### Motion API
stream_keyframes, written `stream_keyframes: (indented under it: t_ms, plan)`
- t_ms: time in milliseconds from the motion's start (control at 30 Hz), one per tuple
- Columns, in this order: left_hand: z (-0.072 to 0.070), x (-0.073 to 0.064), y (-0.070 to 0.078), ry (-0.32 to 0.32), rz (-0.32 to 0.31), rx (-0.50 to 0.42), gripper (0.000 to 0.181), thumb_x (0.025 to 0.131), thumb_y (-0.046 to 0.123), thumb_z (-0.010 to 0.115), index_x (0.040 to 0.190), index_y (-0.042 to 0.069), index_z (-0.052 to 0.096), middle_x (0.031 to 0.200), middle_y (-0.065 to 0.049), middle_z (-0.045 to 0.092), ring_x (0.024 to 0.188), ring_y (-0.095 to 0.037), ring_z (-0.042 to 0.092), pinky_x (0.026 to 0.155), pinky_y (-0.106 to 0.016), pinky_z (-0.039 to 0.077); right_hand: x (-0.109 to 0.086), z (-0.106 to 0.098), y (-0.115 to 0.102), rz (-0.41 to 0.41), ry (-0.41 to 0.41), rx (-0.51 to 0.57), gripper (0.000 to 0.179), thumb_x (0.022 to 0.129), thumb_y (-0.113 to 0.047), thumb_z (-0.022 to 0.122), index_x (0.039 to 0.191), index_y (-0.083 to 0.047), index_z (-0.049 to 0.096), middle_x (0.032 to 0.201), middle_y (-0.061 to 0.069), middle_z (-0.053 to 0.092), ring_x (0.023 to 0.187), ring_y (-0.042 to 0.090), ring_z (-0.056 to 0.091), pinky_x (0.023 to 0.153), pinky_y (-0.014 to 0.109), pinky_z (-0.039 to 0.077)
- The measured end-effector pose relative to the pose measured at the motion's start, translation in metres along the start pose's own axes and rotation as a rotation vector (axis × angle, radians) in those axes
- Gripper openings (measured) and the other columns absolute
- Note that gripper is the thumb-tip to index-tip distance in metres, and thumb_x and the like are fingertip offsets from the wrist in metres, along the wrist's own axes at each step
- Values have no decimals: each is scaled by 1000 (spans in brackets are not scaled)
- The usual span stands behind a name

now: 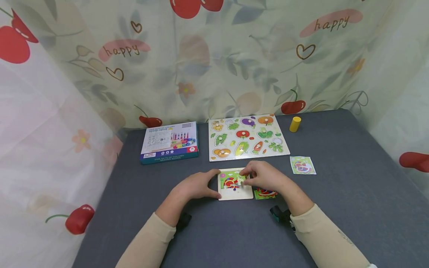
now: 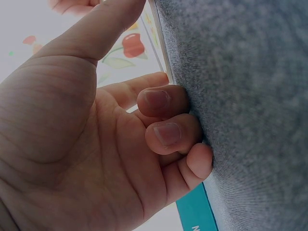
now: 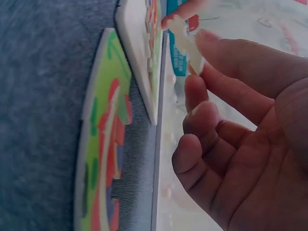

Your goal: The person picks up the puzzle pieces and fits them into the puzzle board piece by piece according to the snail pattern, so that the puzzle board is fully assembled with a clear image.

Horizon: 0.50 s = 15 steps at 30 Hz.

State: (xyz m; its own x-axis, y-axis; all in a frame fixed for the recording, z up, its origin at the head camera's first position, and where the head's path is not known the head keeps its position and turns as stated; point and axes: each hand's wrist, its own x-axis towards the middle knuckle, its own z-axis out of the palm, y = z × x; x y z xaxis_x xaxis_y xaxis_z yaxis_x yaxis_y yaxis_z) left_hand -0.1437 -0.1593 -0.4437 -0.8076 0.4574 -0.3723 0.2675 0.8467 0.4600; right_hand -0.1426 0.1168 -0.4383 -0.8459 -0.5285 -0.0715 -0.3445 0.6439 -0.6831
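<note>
A small square wooden puzzle tray (image 1: 231,195) lies flat before me, its upper part filled with a green, red and yellow picture. My left hand (image 1: 197,185) holds the tray's left side, index fingertip at the upper corner and thumb at the lower one. In the left wrist view its other fingers (image 2: 168,134) curl down against the tablecloth. Over the tray's right part, my right hand (image 1: 266,176) pinches a pale puzzle piece (image 3: 185,44) between thumb and index finger. Beneath that wrist, a joined green and red puzzle section (image 1: 264,194) lies beside the tray.
A flat box (image 1: 169,143) stands behind on the left. Next to it lies a vegetable peg board (image 1: 231,147). At the right are a yellow cylinder (image 1: 295,124) and a square picture card (image 1: 303,165). A printed curtain (image 1: 214,67) borders the table's back.
</note>
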Motion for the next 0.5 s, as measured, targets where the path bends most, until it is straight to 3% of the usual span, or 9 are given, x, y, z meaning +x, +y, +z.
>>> stream_keyframes:
  t_ms: [133,500]
  plan:
    - [1,0,0,1,-3,-10,89,83,54,82,157,25,41,148,-8,54,123,-26,54,107,-52,43,2,2,1,32,-27,-12,28,90,-16,81,117,-7,78,102,0,68,86,12,58,77,33,50]
    - [1,0,-1,-2,-11,-12,89,83,54,82,158,26,41,149,-7,53,124,-26,53,108,-53,42,3,8,3,63,-14,-79,28,90,-14,81,116,-6,78,94,-1,65,82,14,55,76,34,48]
